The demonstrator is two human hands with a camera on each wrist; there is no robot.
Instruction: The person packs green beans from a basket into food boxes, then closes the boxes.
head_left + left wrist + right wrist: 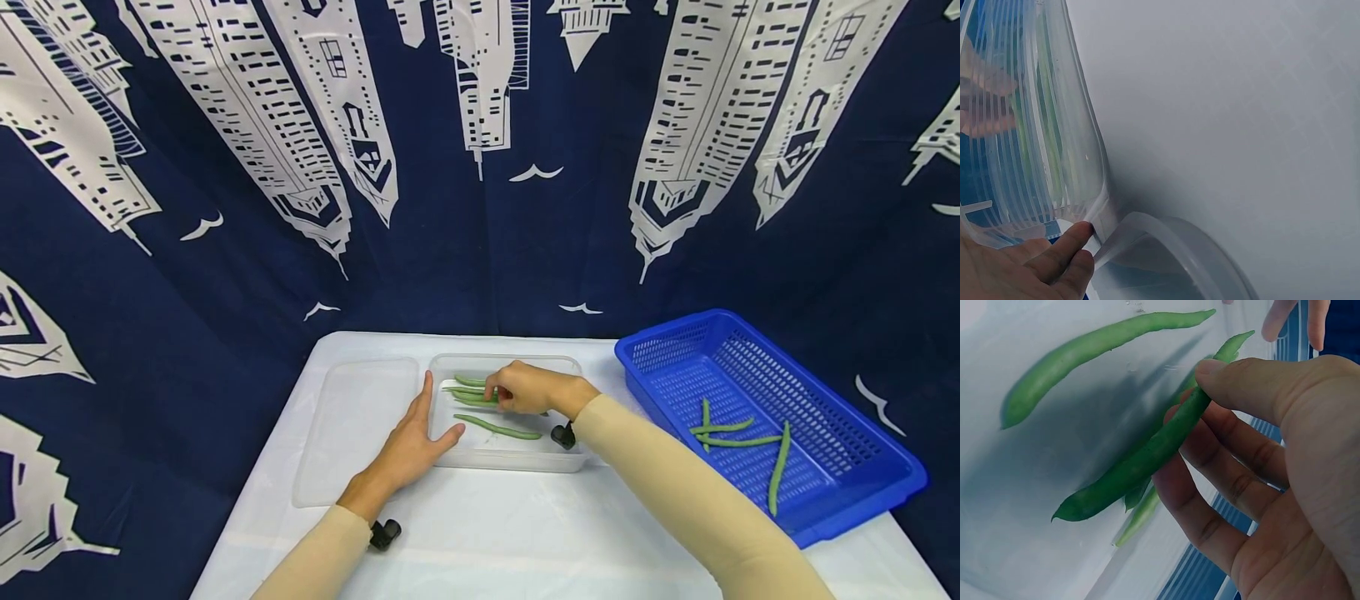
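Pinching a light, stiff green bean [1141,462] mid-length, the right hand [525,387] is gripping; the left hand [412,442] is resting flat against the clear tub [510,460].

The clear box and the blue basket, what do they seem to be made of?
The clear box looks like thin, glossy see-through plastic: the beans show through its ribbed wall. The blue basket looks like rigid moulded plastic, its walls and floor a fine mesh of holes.
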